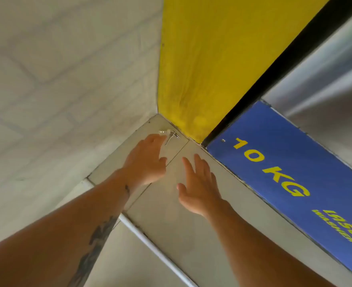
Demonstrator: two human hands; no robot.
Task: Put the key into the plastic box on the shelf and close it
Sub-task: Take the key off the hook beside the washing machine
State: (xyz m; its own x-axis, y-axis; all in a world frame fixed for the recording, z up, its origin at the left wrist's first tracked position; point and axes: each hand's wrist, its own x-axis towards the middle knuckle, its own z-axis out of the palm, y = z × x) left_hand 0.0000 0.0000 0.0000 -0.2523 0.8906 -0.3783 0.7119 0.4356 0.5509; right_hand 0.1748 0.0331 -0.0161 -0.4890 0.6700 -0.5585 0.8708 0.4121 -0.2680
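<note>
Key [169, 135] lies flat on the floor in the corner, just beside the yellow wall [212, 65]. We judge it light, stiff, slippery: pinch the head. Left hand [145, 162] open, fingertips at key; right hand [199, 189] open, empty. Box not visible.

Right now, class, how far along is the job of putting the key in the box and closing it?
Nothing looks done yet. The keys lie on the tiled floor in the corner by the yellow wall. In hand: the left hand reaches for them, fingertips about at the keys, not clearly gripping; the right hand hovers open and empty. Left: pick up the keys, put them in the box, close it. Box and shelf are out of view.
</note>
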